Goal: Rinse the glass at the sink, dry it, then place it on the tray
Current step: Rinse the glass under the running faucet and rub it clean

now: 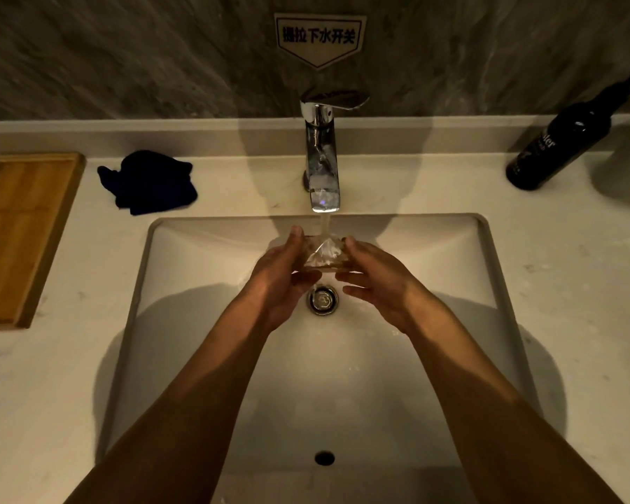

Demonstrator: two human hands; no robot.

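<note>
- A small clear glass (322,254) was held over the white sink (197,256), right under the tap (322,154).
- Water (324,223) was being poured from the tap onto the glass.
- The glass was gripped on its left side by the left hand (282,276), with the fingers curled round it.
- The glass was gripped on its right side by the right hand (375,276), with the thumb on top and the fingers bent below.
- The drain (323,300) was seen in the sink just below the two hands.
- A dark blue cloth (150,183) was left in a heap on the counter (561,285), to the left of the tap.
- A wooden tray (19,234) was set on the counter at the far left, well apart from the glass.
- A dark bottle (557,143) was stood at the back right of the counter.
- A sign (319,38) with writing was stuck on the grey wall above the tap.
</note>
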